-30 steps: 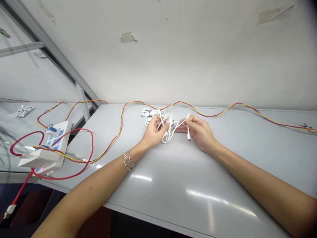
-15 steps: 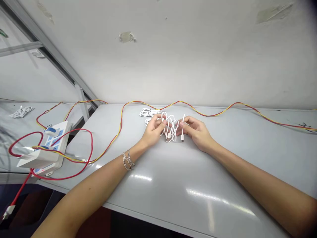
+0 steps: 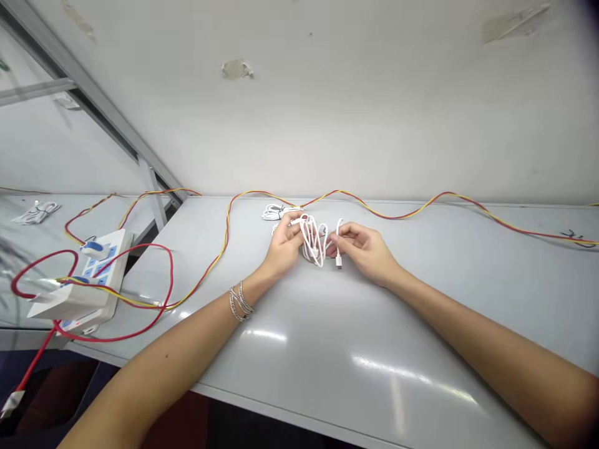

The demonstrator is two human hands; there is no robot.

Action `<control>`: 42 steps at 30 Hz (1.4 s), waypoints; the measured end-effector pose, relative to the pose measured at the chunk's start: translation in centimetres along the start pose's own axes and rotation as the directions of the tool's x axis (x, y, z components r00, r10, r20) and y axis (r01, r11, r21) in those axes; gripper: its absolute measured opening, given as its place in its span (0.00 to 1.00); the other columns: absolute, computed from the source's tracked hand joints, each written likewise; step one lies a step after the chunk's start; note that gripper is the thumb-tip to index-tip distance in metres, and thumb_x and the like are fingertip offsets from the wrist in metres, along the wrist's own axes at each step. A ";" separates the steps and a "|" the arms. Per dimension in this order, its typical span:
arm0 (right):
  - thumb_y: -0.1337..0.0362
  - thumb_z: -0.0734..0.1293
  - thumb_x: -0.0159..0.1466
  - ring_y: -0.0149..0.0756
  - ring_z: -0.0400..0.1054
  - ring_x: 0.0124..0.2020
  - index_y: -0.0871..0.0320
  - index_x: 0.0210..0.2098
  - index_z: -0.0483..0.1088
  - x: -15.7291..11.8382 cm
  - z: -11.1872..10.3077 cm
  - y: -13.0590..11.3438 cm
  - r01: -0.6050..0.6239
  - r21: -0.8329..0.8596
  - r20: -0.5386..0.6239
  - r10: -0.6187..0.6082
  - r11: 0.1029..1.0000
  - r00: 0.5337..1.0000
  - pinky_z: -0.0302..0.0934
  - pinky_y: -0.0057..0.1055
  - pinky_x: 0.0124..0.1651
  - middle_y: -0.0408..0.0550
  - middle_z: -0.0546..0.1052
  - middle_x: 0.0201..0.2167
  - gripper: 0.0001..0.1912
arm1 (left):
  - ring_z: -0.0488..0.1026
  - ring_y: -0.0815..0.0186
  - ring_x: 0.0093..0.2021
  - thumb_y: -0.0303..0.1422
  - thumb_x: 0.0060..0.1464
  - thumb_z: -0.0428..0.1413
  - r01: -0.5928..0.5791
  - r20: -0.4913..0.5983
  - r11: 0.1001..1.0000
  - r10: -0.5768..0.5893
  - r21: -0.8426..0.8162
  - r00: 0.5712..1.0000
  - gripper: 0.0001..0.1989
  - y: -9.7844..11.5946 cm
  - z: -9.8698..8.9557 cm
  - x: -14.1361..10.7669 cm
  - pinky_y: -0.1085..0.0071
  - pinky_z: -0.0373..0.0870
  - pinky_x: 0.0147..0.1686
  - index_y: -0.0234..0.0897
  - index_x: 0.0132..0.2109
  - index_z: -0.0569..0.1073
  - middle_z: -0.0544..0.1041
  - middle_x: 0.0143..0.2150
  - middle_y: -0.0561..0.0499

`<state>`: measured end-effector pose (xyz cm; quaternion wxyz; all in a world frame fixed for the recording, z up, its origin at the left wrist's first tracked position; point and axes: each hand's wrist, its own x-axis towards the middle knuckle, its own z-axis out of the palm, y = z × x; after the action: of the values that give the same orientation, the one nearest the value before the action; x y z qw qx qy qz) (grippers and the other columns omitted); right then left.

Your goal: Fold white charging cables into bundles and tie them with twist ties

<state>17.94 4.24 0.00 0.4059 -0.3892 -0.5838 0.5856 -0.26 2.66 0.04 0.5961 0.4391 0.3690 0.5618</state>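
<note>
While the left hand point(image 3: 284, 246) pinches the looped white cable point(image 3: 314, 252) above the far middle of the table point(image 3: 304, 337), the right hand point(image 3: 367, 252) grips it near its plug end, just to the right. Tied white bundle point(image 3: 278, 212) just beyond the left hand, partly hidden. Red-and-yellow wire point(image 3: 228, 227) snakes along the far side, near the wall point(image 3: 374, 112). Power strip point(image 3: 120, 249), adapter point(image 3: 70, 300) and red cord point(image 3: 171, 268) crowd the left; second bundle point(image 3: 36, 212) far left, past the metal frame point(image 3: 152, 190).

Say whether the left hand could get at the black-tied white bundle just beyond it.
Probably yes: the black-tied white bundle lies close by the left hand, its left end uncovered, though that hand holds a looped white cable, which may hinder grasping.
</note>
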 end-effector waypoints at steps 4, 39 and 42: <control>0.48 0.74 0.55 0.36 0.73 0.32 0.58 0.35 0.73 -0.1 0.1 0.0 0.037 -0.019 0.068 -0.035 0.999 0.997 0.69 0.37 0.40 0.47 0.78 0.31 0.20 | 0.74 0.70 0.28 0.38 0.47 0.65 -0.012 -0.016 0.999 0.013 0.050 1.000 0.25 0.2 0.3 -0.2 0.74 0.70 0.29 0.39 0.46 0.61 0.76 0.33 0.54; 0.49 0.75 0.54 0.35 0.70 0.30 0.58 0.32 0.75 -0.4 -0.2 -0.1 0.016 -0.062 0.135 -0.008 0.998 0.991 0.66 0.33 0.36 0.46 0.77 0.27 0.18 | 0.73 0.69 0.36 0.34 0.43 0.68 -0.133 0.041 0.946 0.127 0.295 0.991 0.20 -0.2 0.3 -0.2 0.74 0.70 0.38 0.35 0.41 0.69 0.74 0.35 0.51; 0.49 0.76 0.53 0.35 0.70 0.30 0.58 0.31 0.74 -0.4 -0.3 -0.2 -0.010 -0.024 0.139 0.013 1.000 0.990 0.66 0.33 0.36 0.46 0.76 0.27 0.19 | 0.72 0.70 0.34 0.35 0.43 0.69 -0.142 0.058 0.944 0.131 0.298 0.990 0.20 -0.2 0.3 -0.3 0.75 0.70 0.37 0.35 0.40 0.69 0.73 0.34 0.52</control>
<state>18.33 4.00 0.19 0.3562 -0.3554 -0.6150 0.6071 0.09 2.34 -0.04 0.4884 0.5598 0.4080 0.5306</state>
